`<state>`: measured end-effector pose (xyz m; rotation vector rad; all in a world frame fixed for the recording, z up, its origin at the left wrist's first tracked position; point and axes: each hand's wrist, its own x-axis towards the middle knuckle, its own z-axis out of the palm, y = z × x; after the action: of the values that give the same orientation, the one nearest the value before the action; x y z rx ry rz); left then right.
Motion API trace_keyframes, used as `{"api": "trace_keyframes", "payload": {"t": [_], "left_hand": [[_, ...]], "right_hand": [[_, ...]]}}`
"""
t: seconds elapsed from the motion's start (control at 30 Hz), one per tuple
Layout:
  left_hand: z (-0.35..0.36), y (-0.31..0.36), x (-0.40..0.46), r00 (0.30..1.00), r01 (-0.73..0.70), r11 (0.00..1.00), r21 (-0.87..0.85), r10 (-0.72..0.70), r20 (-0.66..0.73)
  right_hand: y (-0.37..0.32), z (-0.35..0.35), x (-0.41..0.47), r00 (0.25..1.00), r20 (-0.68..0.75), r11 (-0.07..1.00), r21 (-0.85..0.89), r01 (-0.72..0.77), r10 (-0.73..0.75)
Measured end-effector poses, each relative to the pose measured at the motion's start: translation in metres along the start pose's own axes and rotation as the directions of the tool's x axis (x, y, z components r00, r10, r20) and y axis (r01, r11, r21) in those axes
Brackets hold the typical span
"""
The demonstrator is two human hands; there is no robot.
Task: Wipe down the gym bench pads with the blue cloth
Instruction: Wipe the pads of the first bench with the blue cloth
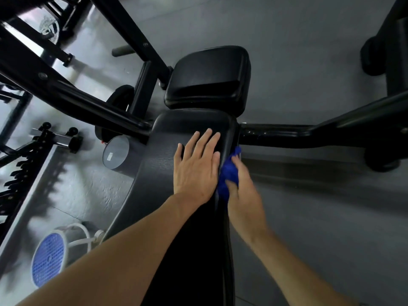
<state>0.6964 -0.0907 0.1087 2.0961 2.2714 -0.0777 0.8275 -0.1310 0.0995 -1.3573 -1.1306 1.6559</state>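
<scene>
1. Blue cloth (pixel 229 173): soft, light, bunched; right hand (pixel 245 195) grips it w/ curled fingers against right edge of back pad (pixel 176 151).
2. Left hand (pixel 196 166): flat on pad, fingers straight, holding nothing.
3. Seat pad (pixel 209 74): beyond, vinyl-looking, prob. smooth; keep cloth wadded in palm.

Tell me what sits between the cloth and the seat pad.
Head view: only the bare far end of the back pad lies between the cloth, gripped by the right hand, and the seat pad.

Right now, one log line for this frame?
left hand flat on back pad | right hand wiping pad's right edge with blue cloth
</scene>
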Motion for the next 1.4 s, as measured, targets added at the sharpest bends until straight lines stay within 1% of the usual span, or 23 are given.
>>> {"api": "trace_keyframes", "payload": {"t": [0.07, 0.13, 0.27, 0.37, 0.43, 0.5, 0.6, 0.67, 0.77, 0.83, 0.93, 1.03, 1.1, 1.2, 1.33, 1.4], "left_hand": [[0.003, 0.002, -0.003, 0.998, 0.025, 0.999, -0.038, -0.027, -0.054], [0.002, 0.000, -0.002, 0.997, 0.027, 0.998, -0.055, -0.031, -0.077], [-0.003, -0.002, 0.012, 0.995, 0.001, 1.000, -0.032, -0.004, -0.104], [0.003, 0.001, 0.021, 0.989, 0.054, 0.996, -0.065, -0.062, -0.134], [0.008, 0.003, 0.021, 0.983, 0.069, 0.994, -0.087, -0.082, -0.165], [0.010, 0.002, 0.019, 0.980, 0.062, 0.993, -0.105, -0.080, -0.180], [0.010, 0.002, 0.018, 0.981, 0.048, 0.992, -0.114, -0.068, -0.183], [0.009, 0.003, 0.019, 0.981, 0.052, 0.992, -0.115, -0.072, -0.183], [0.010, 0.004, 0.020, 0.980, 0.057, 0.992, -0.110, -0.077, -0.183], [0.011, 0.003, 0.019, 0.979, 0.059, 0.993, -0.100, -0.076, -0.187], [0.012, 0.002, 0.019, 0.979, 0.059, 0.993, -0.098, -0.077, -0.186], [0.014, 0.001, 0.019, 0.977, 0.046, 0.994, -0.103, -0.066, -0.202], [0.015, 0.000, 0.019, 0.974, 0.035, 0.994, -0.102, -0.057, -0.221], [0.015, 0.000, 0.019, 0.972, 0.030, 0.995, -0.092, -0.051, -0.231], [0.007, 0.003, 0.033, 0.965, -0.004, 0.997, -0.074, -0.016, -0.261], [-0.001, 0.004, 0.056, 0.963, -0.034, 0.996, -0.086, 0.010, -0.270]], "right_hand": [[-0.011, -0.006, 0.034, 0.999, -0.052, 1.000, 0.003, 0.004, -0.004], [-0.014, -0.007, 0.048, 0.998, -0.065, 1.000, 0.026, 0.008, -0.006], [-0.007, 0.002, 0.015, 0.999, -0.048, 0.995, 0.095, -0.018, 0.022], [-0.004, 0.011, -0.009, 0.999, -0.040, 0.993, 0.117, -0.010, 0.015], [-0.008, 0.005, 0.009, 0.999, -0.048, 0.998, 0.063, -0.012, 0.015], [-0.012, -0.005, 0.049, 0.997, -0.072, 1.000, 0.006, 0.010, -0.010], [-0.021, -0.017, 0.089, 0.997, -0.083, 1.000, -0.003, 0.008, -0.008], [-0.021, -0.016, 0.080, 0.997, -0.074, 1.000, 0.013, 0.019, -0.018], [-0.010, -0.008, 0.033, 0.999, -0.028, 0.998, 0.063, 0.030, -0.028], [-0.007, -0.006, 0.017, 0.998, 0.004, 0.998, 0.041, 0.056, -0.056], [-0.010, -0.014, 0.053, 0.997, -0.026, 0.996, -0.056, 0.070, -0.071], [-0.019, -0.024, 0.108, 0.994, -0.080, 0.994, -0.083, 0.068, -0.075], [-0.019, -0.023, 0.122, 0.987, -0.112, 0.990, -0.093, 0.101, -0.111], [-0.010, -0.017, 0.101, 0.982, -0.128, 0.989, -0.053, 0.135, -0.141], [0.008, -0.024, 0.060, 0.968, -0.077, 0.964, -0.133, 0.228, -0.240], [0.007, -0.036, 0.061, 0.971, -0.050, 0.966, -0.129, 0.225, -0.233]]}}
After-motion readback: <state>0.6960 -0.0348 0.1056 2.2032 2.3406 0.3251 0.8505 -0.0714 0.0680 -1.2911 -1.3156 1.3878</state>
